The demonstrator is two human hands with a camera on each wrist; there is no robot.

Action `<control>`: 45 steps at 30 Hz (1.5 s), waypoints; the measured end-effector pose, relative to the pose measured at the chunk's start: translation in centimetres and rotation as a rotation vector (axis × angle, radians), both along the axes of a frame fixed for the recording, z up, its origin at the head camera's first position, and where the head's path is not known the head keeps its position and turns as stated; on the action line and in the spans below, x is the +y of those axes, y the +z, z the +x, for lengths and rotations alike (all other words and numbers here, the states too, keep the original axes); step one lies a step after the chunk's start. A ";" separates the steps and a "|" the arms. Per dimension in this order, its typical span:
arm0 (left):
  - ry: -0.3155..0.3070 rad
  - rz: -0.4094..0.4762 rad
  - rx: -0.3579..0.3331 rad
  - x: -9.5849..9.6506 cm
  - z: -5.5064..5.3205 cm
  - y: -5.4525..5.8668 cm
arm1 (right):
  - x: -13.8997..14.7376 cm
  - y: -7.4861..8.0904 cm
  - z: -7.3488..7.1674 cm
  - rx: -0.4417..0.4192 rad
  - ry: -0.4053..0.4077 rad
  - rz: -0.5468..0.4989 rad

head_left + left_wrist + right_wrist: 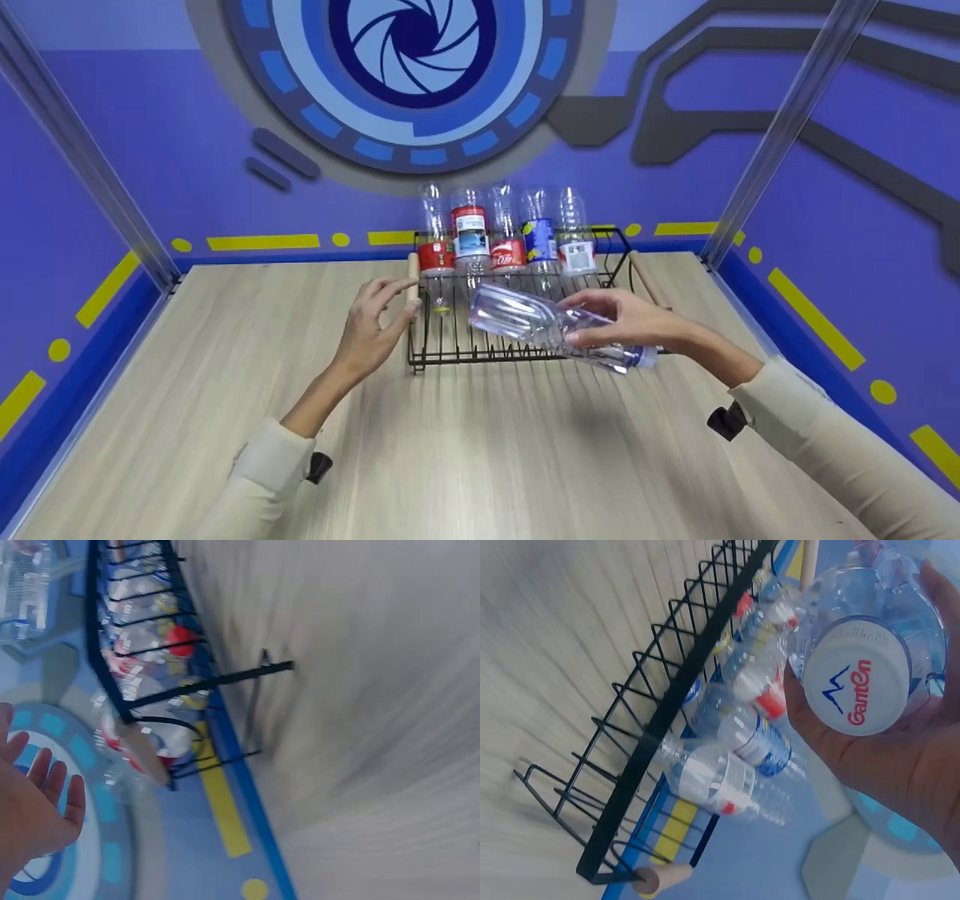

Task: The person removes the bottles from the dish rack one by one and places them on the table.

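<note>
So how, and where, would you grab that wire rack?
Probably by the left handle and right handle of the rack, one per hand, coming from its outer sides: both are straight wooden rods at its ends, with the row of bottles between. The right hand holds a clear bottle, so would need freeing first.

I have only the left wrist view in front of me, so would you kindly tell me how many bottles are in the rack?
Observer: The head view shows five bottles in the rack.
Operator: Thank you; which way does the cap point on the clear bottle in the right hand?
Observer: In the head view, it points toward the picture's right.
Operator: And is anything printed on it?
Observer: Yes, the right wrist view shows "Ganten" in red lettering.
</note>
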State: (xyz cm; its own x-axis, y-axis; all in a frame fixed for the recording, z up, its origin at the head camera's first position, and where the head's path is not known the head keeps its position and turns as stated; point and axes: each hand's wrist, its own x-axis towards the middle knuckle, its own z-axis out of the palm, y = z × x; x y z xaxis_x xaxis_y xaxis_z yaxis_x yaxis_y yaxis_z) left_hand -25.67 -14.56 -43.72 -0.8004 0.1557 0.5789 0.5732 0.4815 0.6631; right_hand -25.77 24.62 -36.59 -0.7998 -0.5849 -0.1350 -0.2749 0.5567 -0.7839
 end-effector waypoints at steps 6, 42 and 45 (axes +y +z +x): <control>-0.199 -0.115 -0.122 1.2 2.6 2.6 | -1.7 -0.5 0.9 0.017 0.065 0.032; -0.239 -0.658 -0.003 3.8 5.7 3.2 | -5.2 -2.1 3.6 0.115 0.213 0.032; -0.222 -0.686 -0.008 3.9 5.7 3.5 | -5.0 -2.1 3.5 0.125 0.228 0.042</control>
